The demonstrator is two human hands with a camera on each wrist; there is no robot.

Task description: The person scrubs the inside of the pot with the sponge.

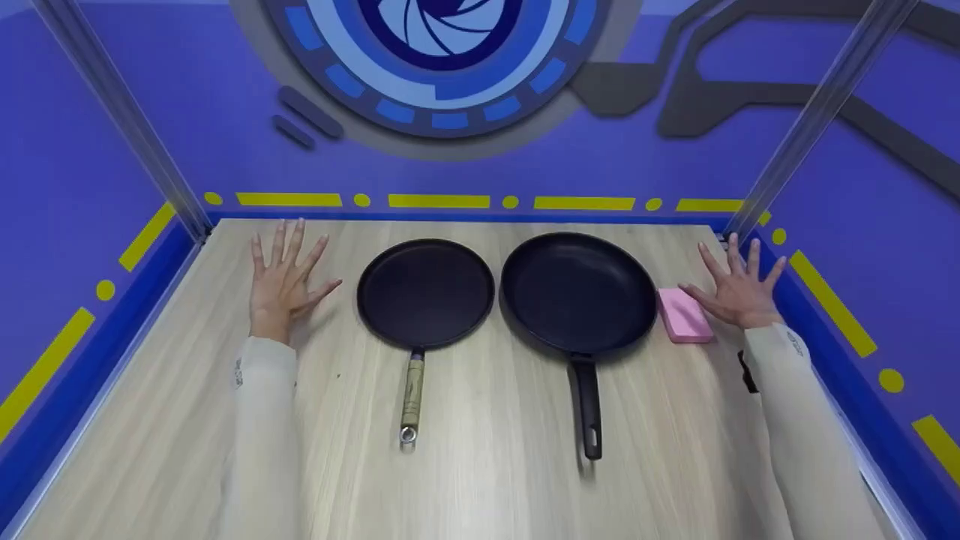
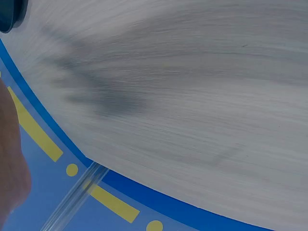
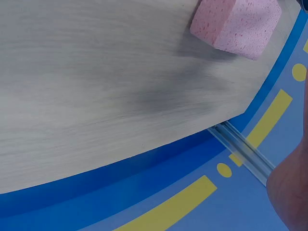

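Observation:
My left hand, fingers spread, is held over the left part of the table and holds nothing; its shadow falls on the wood in the left wrist view. A flat black pan with a patterned tan handle lies to its right. Beside that lies a larger, deeper black frying pan with a black handle. My right hand is also spread with nothing in it, near the table's right edge. A pink sponge lies between it and the frying pan; the thumb overlaps the sponge's top edge in the head view. The right wrist view shows the porous sponge apart from the hand.
Both pans stand side by side on a light wood-grain table, handles toward me. Blue-purple panels with yellow marks enclose the back and sides. Clear corner posts rise at the two back corners. A small black item shows beside the right sleeve.

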